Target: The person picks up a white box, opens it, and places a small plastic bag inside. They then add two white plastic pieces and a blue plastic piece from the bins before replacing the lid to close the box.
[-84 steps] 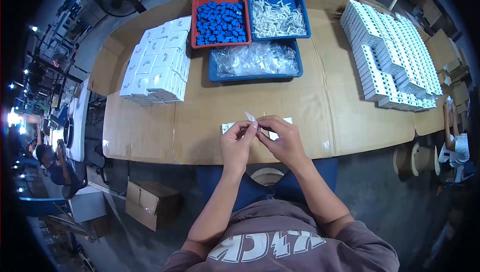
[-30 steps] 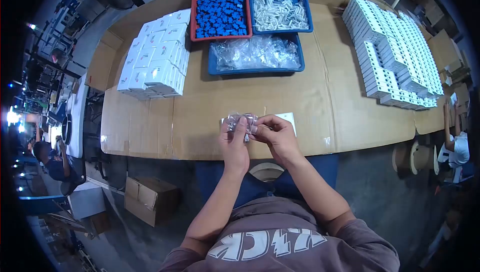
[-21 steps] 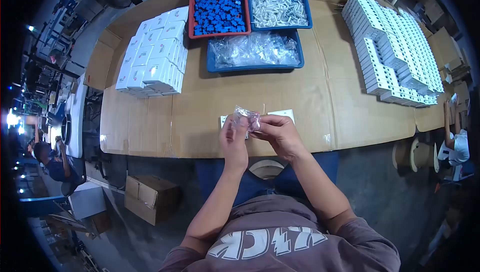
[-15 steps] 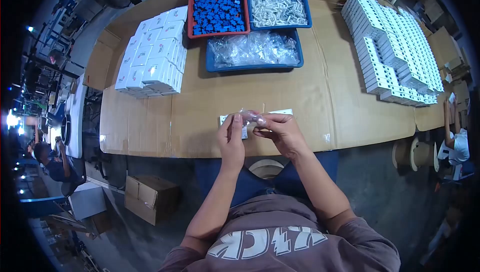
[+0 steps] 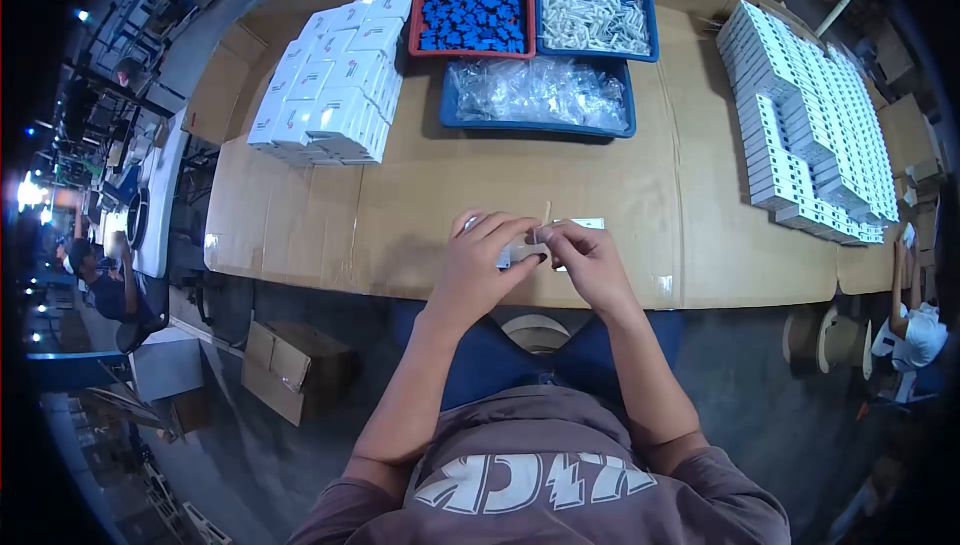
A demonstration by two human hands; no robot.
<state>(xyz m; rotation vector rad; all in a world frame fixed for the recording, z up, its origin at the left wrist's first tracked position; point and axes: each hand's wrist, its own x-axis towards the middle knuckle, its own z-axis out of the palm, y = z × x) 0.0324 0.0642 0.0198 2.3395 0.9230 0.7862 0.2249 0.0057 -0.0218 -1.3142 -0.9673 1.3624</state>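
Observation:
Close to the table's front edge, both hands meet over a small clear plastic bag (image 5: 522,248). My left hand (image 5: 480,263) is closed around the bag, its fingers over the top and its thumb along the lower side. The right edge of the bag is pinched between thumb and forefinger of my right hand (image 5: 592,263). The bag's contents are largely covered by the fingers. A flat white piece (image 5: 590,224) lies on the cardboard just behind my right hand, partly hidden by it.
A red tray (image 5: 415,40) of blue parts and a blue tray (image 5: 650,40) of white pieces stand at the back. Before them sits a blue tray (image 5: 540,129) of clear bags. Stacked white boxes (image 5: 335,95) rise at left, more boxes (image 5: 815,135) at right. People work on both sides.
My left hand has turned over the bag, its fingers now across the top. My right hand has shifted its pinch to the bag's edge. The whole view has moved slightly.

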